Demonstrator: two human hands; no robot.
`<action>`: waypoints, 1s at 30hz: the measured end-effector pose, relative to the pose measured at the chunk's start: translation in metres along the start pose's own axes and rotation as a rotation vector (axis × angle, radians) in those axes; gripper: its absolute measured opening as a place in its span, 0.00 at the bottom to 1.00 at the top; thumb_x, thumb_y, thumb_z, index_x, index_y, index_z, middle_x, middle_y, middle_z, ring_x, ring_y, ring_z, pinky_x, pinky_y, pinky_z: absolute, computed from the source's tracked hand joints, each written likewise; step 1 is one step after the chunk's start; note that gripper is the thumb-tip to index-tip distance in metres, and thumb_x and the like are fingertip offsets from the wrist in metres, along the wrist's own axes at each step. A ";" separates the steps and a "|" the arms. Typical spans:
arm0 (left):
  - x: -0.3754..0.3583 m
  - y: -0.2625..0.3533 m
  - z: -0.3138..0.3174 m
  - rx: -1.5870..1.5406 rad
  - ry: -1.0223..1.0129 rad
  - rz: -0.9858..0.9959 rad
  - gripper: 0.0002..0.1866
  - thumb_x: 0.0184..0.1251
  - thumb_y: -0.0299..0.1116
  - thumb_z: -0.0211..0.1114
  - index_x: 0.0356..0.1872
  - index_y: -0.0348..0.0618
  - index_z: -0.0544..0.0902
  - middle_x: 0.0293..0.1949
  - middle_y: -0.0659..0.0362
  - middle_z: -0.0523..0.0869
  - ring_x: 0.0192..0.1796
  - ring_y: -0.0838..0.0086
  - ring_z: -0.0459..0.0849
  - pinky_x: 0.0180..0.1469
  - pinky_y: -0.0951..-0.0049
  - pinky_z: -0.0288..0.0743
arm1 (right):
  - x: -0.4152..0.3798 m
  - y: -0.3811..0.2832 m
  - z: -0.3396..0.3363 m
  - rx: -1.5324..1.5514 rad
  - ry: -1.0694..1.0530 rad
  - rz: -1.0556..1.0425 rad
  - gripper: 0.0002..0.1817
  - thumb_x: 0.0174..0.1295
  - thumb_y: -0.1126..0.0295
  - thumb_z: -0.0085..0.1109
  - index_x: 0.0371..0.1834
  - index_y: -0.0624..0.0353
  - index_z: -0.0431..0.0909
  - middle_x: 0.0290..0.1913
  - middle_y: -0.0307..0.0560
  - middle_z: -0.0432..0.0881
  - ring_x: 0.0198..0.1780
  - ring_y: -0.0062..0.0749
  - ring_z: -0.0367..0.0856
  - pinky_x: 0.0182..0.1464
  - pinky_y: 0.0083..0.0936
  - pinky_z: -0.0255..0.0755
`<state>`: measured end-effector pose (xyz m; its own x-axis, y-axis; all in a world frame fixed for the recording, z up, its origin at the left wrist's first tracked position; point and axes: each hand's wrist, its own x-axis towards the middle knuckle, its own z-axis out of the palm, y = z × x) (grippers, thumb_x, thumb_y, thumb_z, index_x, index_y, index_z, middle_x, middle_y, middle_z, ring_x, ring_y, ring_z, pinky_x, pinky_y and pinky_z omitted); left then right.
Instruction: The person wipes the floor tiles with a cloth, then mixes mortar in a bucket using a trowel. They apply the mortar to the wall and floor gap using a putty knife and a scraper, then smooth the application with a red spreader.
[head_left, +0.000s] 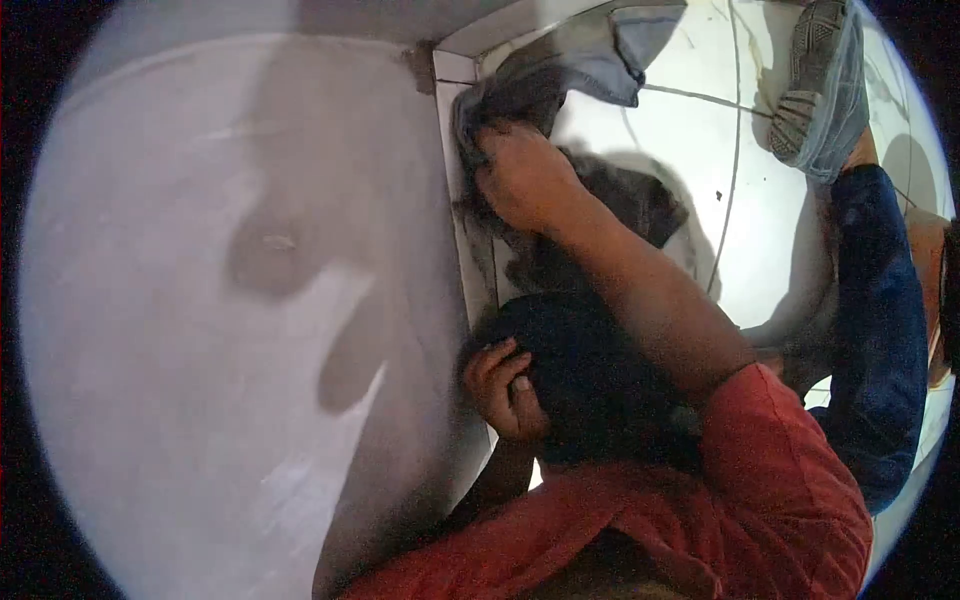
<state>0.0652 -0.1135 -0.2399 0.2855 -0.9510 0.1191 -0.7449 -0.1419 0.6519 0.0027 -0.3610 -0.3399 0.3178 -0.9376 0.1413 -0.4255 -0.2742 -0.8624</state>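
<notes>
My right hand [525, 178] reaches across to the foot of the wall, its fingers closed on a grey cloth [590, 75]. The cloth is bunched under the fingers and trails away over the floor to the upper right. It presses against the tiled skirting [453, 110]. My left hand [505, 395] rests by my bent knee [590, 370] in dark trousers. Its fingers are curled in, and nothing shows in them. Below the right wrist lies a dark shape [635, 205] that I cannot make out clearly.
A pale smooth wall [200, 300] fills the left side, with shadows on it. White floor tiles [690, 140] with dark joints lie at the upper right. A patterned grey shoe [815, 85] and a blue trouser leg [875, 330] are at the right. A brown object [935, 290] stands at the edge.
</notes>
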 end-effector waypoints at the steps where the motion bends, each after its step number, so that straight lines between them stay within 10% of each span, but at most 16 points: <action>1: 0.001 0.001 0.000 -0.004 -0.001 0.003 0.14 0.71 0.37 0.52 0.40 0.41 0.84 0.49 0.50 0.85 0.54 0.57 0.78 0.65 0.53 0.63 | 0.007 -0.007 -0.013 0.053 -0.149 0.188 0.22 0.57 0.71 0.56 0.55 0.69 0.73 0.54 0.69 0.77 0.58 0.65 0.73 0.62 0.49 0.67; 3: 0.002 0.001 -0.002 0.050 -0.010 0.037 0.14 0.72 0.37 0.51 0.39 0.41 0.83 0.48 0.51 0.85 0.54 0.57 0.78 0.64 0.53 0.63 | 0.021 -0.006 -0.015 0.110 -0.301 0.368 0.24 0.56 0.72 0.57 0.57 0.69 0.72 0.56 0.68 0.76 0.60 0.64 0.72 0.64 0.49 0.66; 5: 0.001 0.000 0.000 0.056 -0.023 0.017 0.14 0.72 0.37 0.51 0.39 0.41 0.83 0.47 0.50 0.85 0.53 0.57 0.78 0.64 0.53 0.63 | 0.041 0.006 -0.001 0.147 0.316 -0.035 0.21 0.56 0.68 0.57 0.51 0.68 0.73 0.52 0.69 0.76 0.55 0.62 0.75 0.60 0.49 0.70; 12: 0.002 -0.001 -0.003 0.049 -0.031 0.038 0.12 0.70 0.34 0.51 0.40 0.41 0.83 0.46 0.50 0.85 0.50 0.57 0.80 0.63 0.53 0.65 | 0.015 0.003 -0.002 -0.040 0.016 0.099 0.26 0.59 0.64 0.59 0.60 0.66 0.72 0.53 0.65 0.77 0.57 0.59 0.77 0.61 0.47 0.72; 18: 0.004 -0.001 -0.007 0.100 -0.062 0.077 0.12 0.70 0.36 0.52 0.40 0.40 0.82 0.46 0.50 0.85 0.51 0.58 0.80 0.62 0.53 0.65 | 0.045 0.014 -0.009 -0.030 0.219 -0.036 0.25 0.58 0.68 0.59 0.62 0.52 0.74 0.56 0.59 0.77 0.53 0.59 0.79 0.55 0.48 0.75; 30: 0.006 -0.002 -0.006 0.055 -0.056 0.063 0.13 0.70 0.36 0.52 0.40 0.41 0.82 0.47 0.50 0.85 0.52 0.59 0.80 0.63 0.52 0.64 | -0.014 -0.003 -0.002 -0.220 0.022 -0.176 0.23 0.62 0.67 0.55 0.62 0.57 0.74 0.50 0.56 0.78 0.48 0.52 0.80 0.50 0.42 0.78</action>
<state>0.0717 -0.1169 -0.2359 0.2040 -0.9721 0.1158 -0.7929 -0.0946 0.6019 -0.0025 -0.3479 -0.3383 0.3855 -0.8752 0.2922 -0.5401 -0.4708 -0.6976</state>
